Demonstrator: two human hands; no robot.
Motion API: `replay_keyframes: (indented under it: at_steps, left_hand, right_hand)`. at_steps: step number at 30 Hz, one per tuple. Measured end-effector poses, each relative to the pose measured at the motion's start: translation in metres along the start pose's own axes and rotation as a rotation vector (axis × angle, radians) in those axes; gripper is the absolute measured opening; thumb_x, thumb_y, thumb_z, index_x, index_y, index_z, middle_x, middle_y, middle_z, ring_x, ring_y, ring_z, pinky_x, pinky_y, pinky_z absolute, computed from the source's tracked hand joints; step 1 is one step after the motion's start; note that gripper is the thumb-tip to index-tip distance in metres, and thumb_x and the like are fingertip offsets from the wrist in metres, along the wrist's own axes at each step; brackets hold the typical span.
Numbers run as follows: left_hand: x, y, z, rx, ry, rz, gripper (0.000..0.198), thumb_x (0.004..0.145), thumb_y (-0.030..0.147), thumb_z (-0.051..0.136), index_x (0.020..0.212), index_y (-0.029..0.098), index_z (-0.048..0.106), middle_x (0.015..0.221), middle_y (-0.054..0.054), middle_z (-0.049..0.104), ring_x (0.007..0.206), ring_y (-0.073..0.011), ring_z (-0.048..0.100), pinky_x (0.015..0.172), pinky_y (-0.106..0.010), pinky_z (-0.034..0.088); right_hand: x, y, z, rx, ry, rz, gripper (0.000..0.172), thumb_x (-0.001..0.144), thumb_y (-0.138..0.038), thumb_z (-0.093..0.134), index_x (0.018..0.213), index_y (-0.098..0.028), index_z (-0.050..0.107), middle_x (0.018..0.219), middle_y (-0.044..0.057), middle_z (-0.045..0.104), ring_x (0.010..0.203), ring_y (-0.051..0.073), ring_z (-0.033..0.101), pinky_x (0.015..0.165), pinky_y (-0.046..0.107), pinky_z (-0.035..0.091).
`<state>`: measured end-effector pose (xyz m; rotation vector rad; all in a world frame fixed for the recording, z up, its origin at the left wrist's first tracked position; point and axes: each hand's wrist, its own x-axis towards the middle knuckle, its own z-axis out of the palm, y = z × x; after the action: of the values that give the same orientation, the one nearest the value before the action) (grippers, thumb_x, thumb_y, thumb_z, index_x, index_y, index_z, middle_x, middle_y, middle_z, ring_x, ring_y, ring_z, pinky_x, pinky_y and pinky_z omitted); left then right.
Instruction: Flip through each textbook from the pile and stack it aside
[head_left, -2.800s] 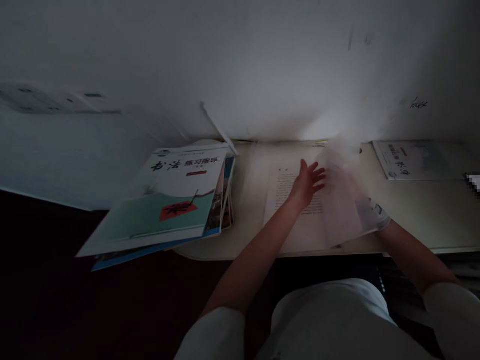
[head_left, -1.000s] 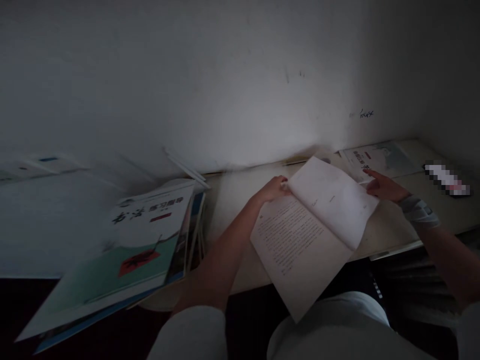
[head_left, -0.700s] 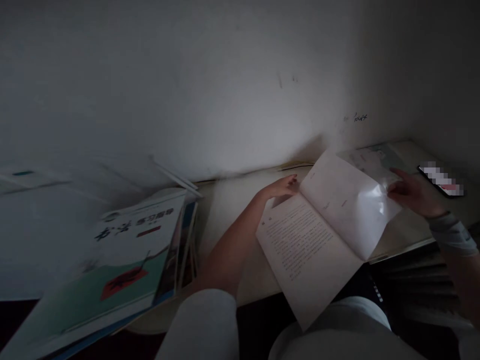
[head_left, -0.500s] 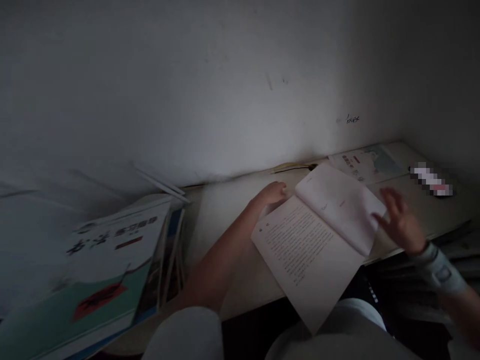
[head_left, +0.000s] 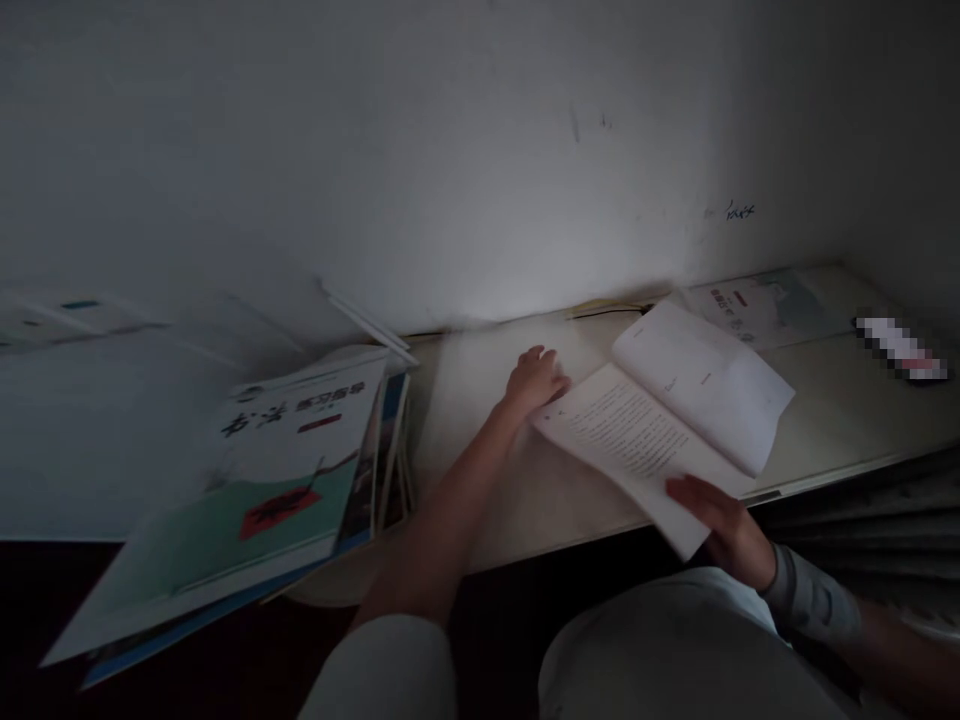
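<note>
An open book lies tilted on the pale table, a printed page on its left side and a nearly blank page on its right. One corner of it juts past the table's front edge. My right hand, with a grey band at the wrist, grips the book's lower edge, fingers on top of the printed page and the thumb hidden. Beside the book's upper left corner rests my left hand, fingers apart and bent, close to the page edge. Whether it touches the paper is unclear.
A stack of large books with a green and white cover overhangs the table on the left. Another such cover lies behind the open book. A blurred-out object is at the right. The wall rises behind the table.
My right hand has come down and left from beside the right page onto the printed page's lower edge. My left hand's fingers have spread at the book's corner. The view has shifted slightly.
</note>
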<state>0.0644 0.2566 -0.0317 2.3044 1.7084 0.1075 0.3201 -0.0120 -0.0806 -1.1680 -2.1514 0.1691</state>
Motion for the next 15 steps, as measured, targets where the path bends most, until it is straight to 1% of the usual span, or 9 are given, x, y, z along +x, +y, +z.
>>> replay_keyframes:
  at_steps: [2,3,6,8,10,13,14,15]
  left_hand:
    - [0.004,0.001,-0.005,-0.05,-0.009,-0.007,0.036,0.073,0.038,0.068,0.101,0.015,0.062,0.112,-0.013,0.061,0.111,-0.0284,0.053,0.095,-0.037,0.04]
    - [0.005,0.002,-0.008,-0.077,-0.019,-0.013,0.036,0.074,0.04,0.068,0.099,0.015,0.063,0.112,-0.012,0.061,0.109,-0.0284,0.054,0.093,-0.038,0.042]
    - [0.006,0.007,-0.018,-0.147,-0.04,-0.019,0.034,0.084,0.038,0.059,0.11,0.017,0.059,0.115,-0.008,0.058,0.103,-0.0236,0.057,0.087,-0.04,0.048]
    - [0.003,0.01,-0.026,-0.201,-0.059,-0.019,0.035,0.087,0.036,0.056,0.116,0.016,0.055,0.117,-0.006,0.057,0.101,-0.0229,0.058,0.083,-0.041,0.051]
    - [-0.003,0.012,-0.036,-0.253,-0.085,-0.021,0.037,0.086,0.037,0.056,0.116,0.015,0.055,0.117,-0.006,0.056,0.102,-0.0244,0.058,0.083,-0.041,0.051]
    - [-0.017,0.009,-0.05,-0.33,-0.142,-0.024,0.035,0.087,0.036,0.055,0.115,0.016,0.055,0.115,-0.007,0.058,0.099,-0.0217,0.059,0.082,-0.04,0.051]
    - [-0.024,0.007,-0.053,-0.346,-0.165,-0.025,0.032,0.087,0.038,0.055,0.109,0.015,0.058,0.109,-0.008,0.061,0.093,-0.0204,0.061,0.078,-0.038,0.052]
    - [-0.035,0.004,-0.055,-0.375,-0.198,-0.023,0.03,0.086,0.041,0.055,0.1,0.015,0.061,0.098,-0.007,0.064,0.085,-0.0193,0.062,0.073,-0.035,0.052]
  right_hand:
    - [-0.001,0.001,-0.003,0.055,0.07,0.102,0.057,0.089,-0.011,0.033,0.143,-0.027,0.031,0.122,0.008,0.062,0.113,0.018,0.058,0.091,0.036,0.053]
    - [-0.002,0.002,-0.003,0.066,0.091,0.116,0.057,0.089,-0.011,0.034,0.143,-0.029,0.032,0.121,0.008,0.062,0.112,0.019,0.059,0.089,0.036,0.054]
    - [-0.003,0.002,0.003,0.076,0.113,0.085,0.056,0.089,-0.012,0.033,0.142,-0.031,0.034,0.12,0.007,0.063,0.113,0.021,0.059,0.09,0.039,0.054]
    - [-0.004,0.003,0.006,0.085,0.138,0.086,0.054,0.09,-0.014,0.034,0.141,-0.031,0.036,0.12,0.006,0.064,0.11,0.021,0.06,0.088,0.039,0.056]
    - [-0.005,0.006,0.006,0.082,0.199,0.122,0.051,0.091,-0.016,0.035,0.14,-0.031,0.038,0.117,0.007,0.065,0.104,0.021,0.064,0.084,0.038,0.058]
    - [-0.006,0.012,-0.007,0.039,0.332,0.19,0.047,0.092,-0.023,0.037,0.139,-0.031,0.04,0.113,0.008,0.067,0.1,0.023,0.066,0.081,0.041,0.059]
    - [-0.006,0.015,-0.015,0.031,0.364,0.188,0.047,0.092,-0.025,0.038,0.139,-0.031,0.04,0.113,0.009,0.067,0.1,0.024,0.065,0.081,0.041,0.059]
    - [-0.005,0.018,-0.023,0.035,0.382,0.16,0.047,0.092,-0.027,0.04,0.139,-0.031,0.039,0.114,0.01,0.066,0.102,0.025,0.065,0.081,0.042,0.059]
